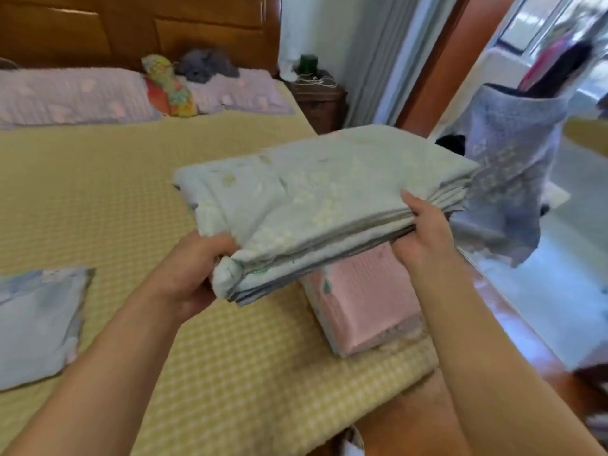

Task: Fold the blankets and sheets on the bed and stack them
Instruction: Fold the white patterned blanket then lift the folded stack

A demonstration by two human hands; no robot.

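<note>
Hands (309,251) gripping folded pale-green blanket (322,192), layered edges

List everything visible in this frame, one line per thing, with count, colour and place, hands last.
folded blanket: one, pale green, held in the air above the pink one
folded pink blanket: one, pink, near right corner of the bed
bed cover: one, yellow check, spread over the bed
pillows: two, lilac, at the headboard
folded sheet: one, pale blue, left edge of the bed
soft toys: two, one multicoloured, one grey, between the pillows
headboard: one, brown wood, far end
nightstand: one, dark wood, right of the bed
left hand: grips the blanket's near left corner
right hand: grips its right edge
</note>
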